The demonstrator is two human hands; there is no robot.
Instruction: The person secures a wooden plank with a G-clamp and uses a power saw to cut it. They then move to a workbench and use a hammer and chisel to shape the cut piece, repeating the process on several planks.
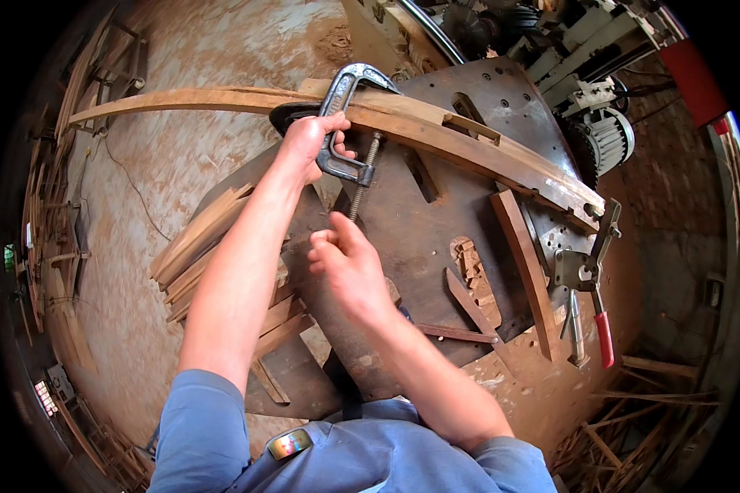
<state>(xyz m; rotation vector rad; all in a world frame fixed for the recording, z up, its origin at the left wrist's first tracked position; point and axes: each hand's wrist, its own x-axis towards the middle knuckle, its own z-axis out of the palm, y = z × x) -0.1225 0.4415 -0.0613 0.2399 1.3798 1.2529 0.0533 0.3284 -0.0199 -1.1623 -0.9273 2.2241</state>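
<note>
well, left hand (311,144): wrapped round the clamp (337,97)
right hand (349,267): half-curled by clamp's screw (373,154) (can't tell if pinching)
clamp step: probably screw-turning, next wants firm fingertips

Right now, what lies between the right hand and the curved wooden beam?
The threaded screw and lower frame end of the C-clamp, seen in the head view.
</note>
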